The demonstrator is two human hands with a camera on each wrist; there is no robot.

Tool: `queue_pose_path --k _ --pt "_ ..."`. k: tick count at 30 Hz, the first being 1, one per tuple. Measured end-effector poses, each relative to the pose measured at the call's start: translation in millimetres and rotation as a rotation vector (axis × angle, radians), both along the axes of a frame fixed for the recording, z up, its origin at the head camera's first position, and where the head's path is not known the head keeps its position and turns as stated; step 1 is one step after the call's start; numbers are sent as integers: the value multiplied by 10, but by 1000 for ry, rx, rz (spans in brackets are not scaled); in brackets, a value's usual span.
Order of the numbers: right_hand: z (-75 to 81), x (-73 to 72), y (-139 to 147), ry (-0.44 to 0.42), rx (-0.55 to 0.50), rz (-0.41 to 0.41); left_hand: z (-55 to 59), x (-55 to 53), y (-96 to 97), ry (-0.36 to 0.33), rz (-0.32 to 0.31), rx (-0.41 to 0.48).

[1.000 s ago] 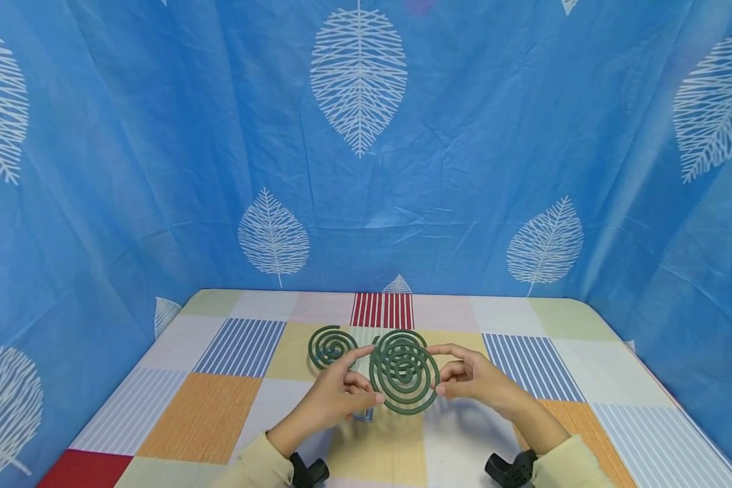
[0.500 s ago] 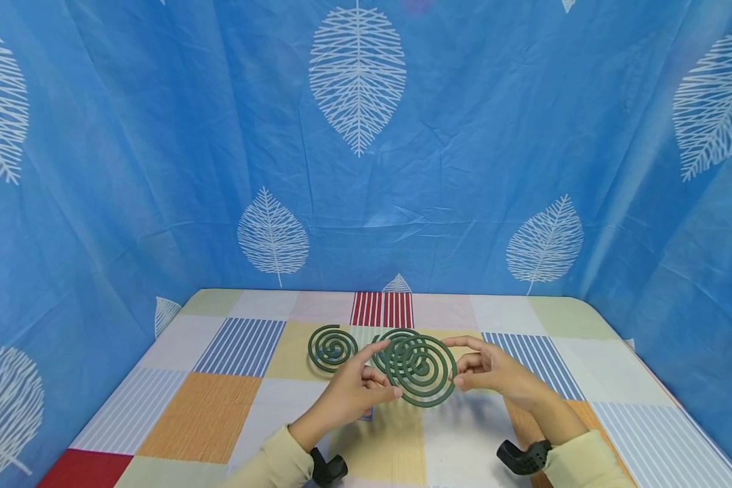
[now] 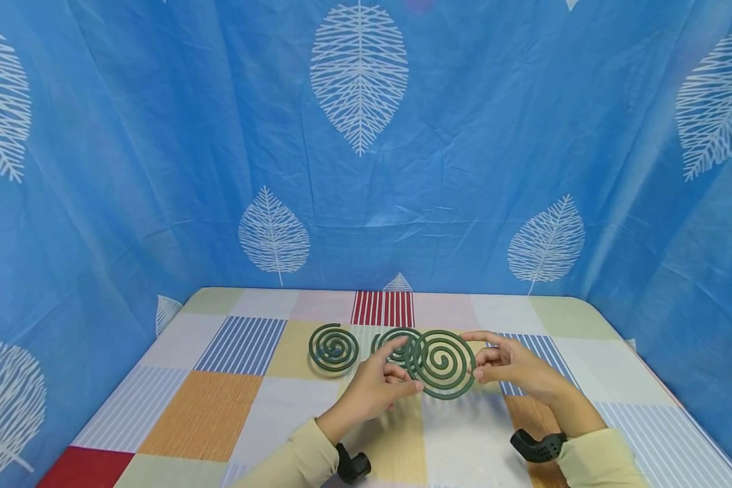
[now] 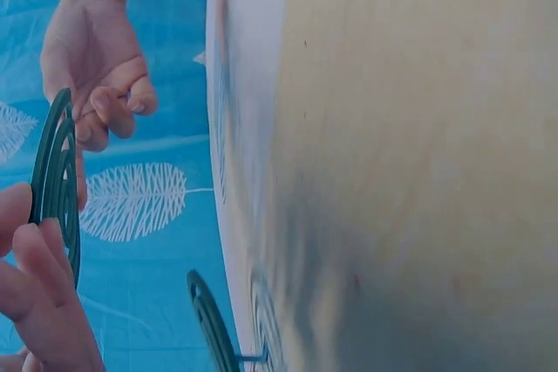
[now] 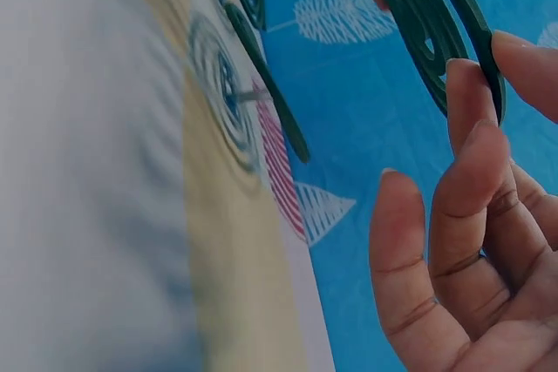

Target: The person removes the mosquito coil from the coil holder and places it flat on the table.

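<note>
A green mosquito coil [image 3: 442,368] is held up over the table between both hands, its spiral facing the head camera. My left hand [image 3: 372,392] holds its left edge, with thumb and fingertips at the rim. On the opposite edge, my right hand [image 3: 518,371] pinches the rim between thumb and finger, which the right wrist view shows up close. A second green coil [image 3: 334,349] stands raised and tilted to the left. Behind the held coil and my left fingers, a third coil [image 3: 396,331] is partly hidden.
A patchwork cloth [image 3: 201,413] covers the table. Blue leaf-print curtains [image 3: 463,169] enclose the back and sides. In the right wrist view, a thin stem [image 5: 253,95] runs from a raised coil toward the table, where round shadows fall. Each wrist wears a black camera [image 3: 354,464].
Both hands have moved right, carrying the coil; it overlaps the middle coil far less. A small blue item on the table, seen below the left hand before, is now hidden.
</note>
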State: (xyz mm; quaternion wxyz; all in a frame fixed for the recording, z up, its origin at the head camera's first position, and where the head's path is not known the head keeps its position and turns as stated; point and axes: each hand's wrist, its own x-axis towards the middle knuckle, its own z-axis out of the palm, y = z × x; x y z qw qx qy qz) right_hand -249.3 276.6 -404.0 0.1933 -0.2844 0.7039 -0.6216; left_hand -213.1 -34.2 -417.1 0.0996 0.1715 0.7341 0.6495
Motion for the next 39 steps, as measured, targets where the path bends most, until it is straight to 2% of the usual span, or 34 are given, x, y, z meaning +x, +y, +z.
queue_pose_path --k 7,18,24,32,39 --pt "-26 -30 149 -2 -3 -2 -34 -35 164 11 20 1" --pt "-98 -106 336 -31 -43 76 -54 -37 374 -22 59 10" --pt "-141 -127 394 -39 -34 52 -91 -59 477 -36 86 1" --pt "-193 -154 498 -38 -28 19 -127 -76 616 -14 107 4" --pt "-242 -164 591 -30 -21 3 -160 -131 725 10 97 -35"
